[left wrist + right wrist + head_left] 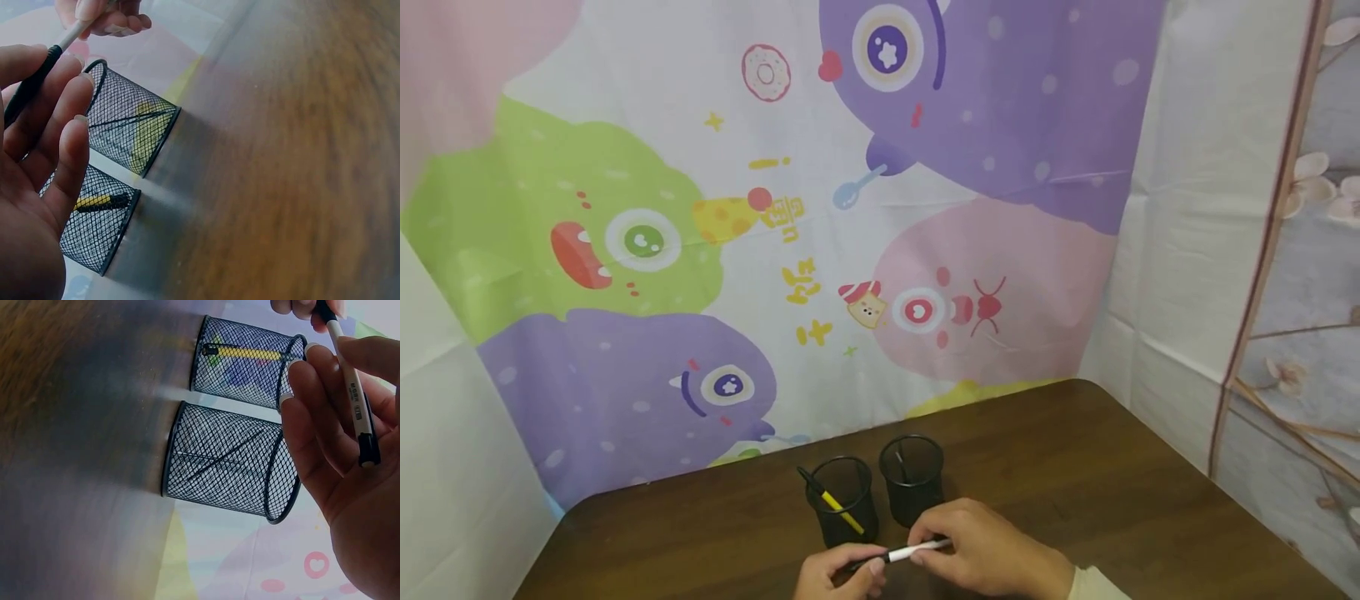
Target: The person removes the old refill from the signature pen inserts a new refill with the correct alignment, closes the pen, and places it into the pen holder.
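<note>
A white pen (904,552) with a black grip section and black clip is held level between both hands, close in front of two cups. My left hand (837,573) pinches its black grip end between thumb and fingers. The right hand (988,550) pinches the white barrel, thumb against fingers; its remaining fingers lie loosely extended in the right wrist view. Just beyond stand two black mesh pen cups, the left cup (829,527) and the right cup (917,498). A yellow-and-black pen (833,502) leans inside the left one. Through the right cup's mesh shows a thin dark stick (228,454).
The cups stand upright side by side on a dark brown wooden table (1075,475). Behind the table hangs a cloth (820,367) printed with cartoon monsters. A pale cloth wall (1187,208) rises on the right, and another (452,433) on the left.
</note>
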A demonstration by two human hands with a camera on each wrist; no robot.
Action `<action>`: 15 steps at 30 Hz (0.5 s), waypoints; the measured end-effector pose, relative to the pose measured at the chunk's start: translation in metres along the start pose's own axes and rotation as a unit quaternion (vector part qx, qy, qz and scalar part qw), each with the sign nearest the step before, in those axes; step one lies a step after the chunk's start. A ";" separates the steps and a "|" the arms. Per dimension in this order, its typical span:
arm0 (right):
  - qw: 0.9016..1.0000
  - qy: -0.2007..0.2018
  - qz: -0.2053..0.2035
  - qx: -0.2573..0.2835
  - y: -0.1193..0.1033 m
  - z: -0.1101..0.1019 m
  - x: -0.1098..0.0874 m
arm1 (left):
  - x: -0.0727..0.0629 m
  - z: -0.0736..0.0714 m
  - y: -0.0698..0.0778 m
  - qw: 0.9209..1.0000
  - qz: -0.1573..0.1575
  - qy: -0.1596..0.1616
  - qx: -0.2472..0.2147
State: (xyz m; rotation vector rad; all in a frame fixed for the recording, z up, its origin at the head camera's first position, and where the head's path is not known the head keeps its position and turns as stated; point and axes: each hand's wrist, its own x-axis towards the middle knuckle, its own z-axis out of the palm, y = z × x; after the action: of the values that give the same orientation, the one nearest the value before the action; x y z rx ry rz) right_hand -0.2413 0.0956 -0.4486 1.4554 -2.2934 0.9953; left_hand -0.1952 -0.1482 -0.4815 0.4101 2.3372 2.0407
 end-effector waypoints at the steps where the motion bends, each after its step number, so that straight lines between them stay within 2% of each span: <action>1: 1.000 -0.002 0.001 -0.001 0.000 0.000 0.000 | 0.000 0.000 0.000 1.000 -0.001 0.001 0.001; 8: 1.000 -0.003 0.005 -0.009 -0.002 -0.001 0.003 | 0.000 -0.002 0.001 1.000 -0.004 -0.001 -0.003; 15: 1.000 -0.012 0.017 0.016 -0.004 -0.001 0.002 | 0.000 -0.004 -0.002 1.000 -0.001 -0.008 0.014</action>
State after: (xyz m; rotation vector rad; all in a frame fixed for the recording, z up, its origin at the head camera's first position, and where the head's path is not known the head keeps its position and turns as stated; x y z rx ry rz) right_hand -0.2393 0.0935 -0.4455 1.4529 -2.3375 1.0344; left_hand -0.1966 -0.1524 -0.4831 0.4242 2.3584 1.9985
